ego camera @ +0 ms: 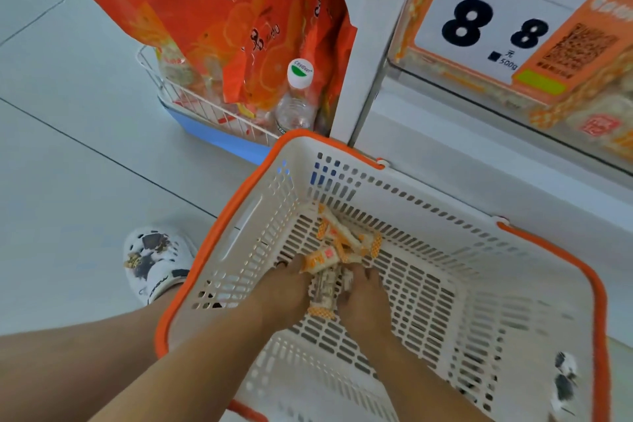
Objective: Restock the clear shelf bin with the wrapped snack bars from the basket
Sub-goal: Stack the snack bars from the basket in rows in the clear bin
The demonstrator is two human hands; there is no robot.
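— Orange-rimmed basket (219,216): where are the bars (346,243)?
— Heaped on its floor, toward the far left corner.
— And the hands?
— Both inside; left hand (284,291) and right hand (363,298) curl round bars between them.
— The bin (582,120)?
— Above the basket, on the shelf.

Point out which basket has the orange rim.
The white plastic basket both hands reach into, holding snack bars. The other, the wire basket behind it, has a white frame and a blue base.
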